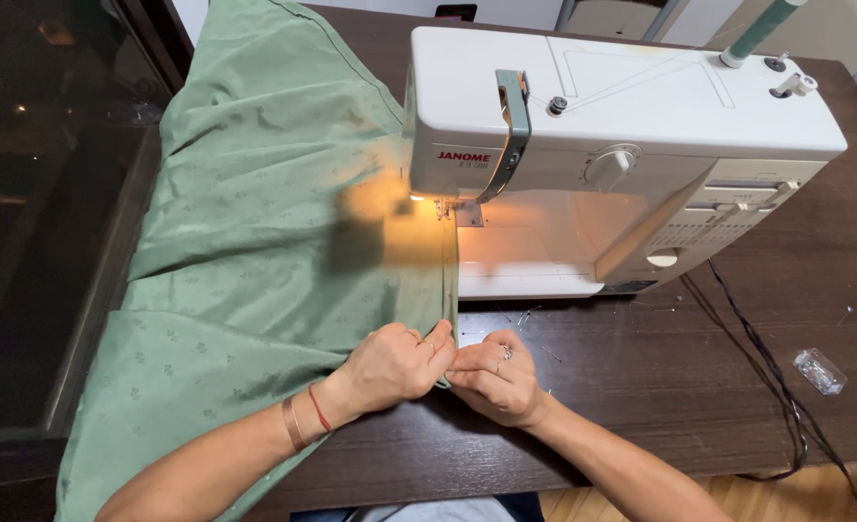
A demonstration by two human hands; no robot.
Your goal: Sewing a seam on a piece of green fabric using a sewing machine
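Note:
A large piece of green patterned fabric (254, 242) lies spread over the left half of a dark wooden table (660, 387) and runs under the needle of a white sewing machine (622, 126). My left hand (399, 365) and my right hand (494, 379) meet at the fabric's folded right edge near the table's front, both pinching that hem between fingers and thumb. The hem runs straight from my hands up to the machine's presser foot (445, 208), which is lit by the machine's lamp.
A green thread spool (762, 29) stands on the machine's top right. Black cables (767, 367) trail over the table on the right. A small clear plastic box (820, 371) lies near the right edge. Loose pins are scattered before the machine. A dark window is at the left.

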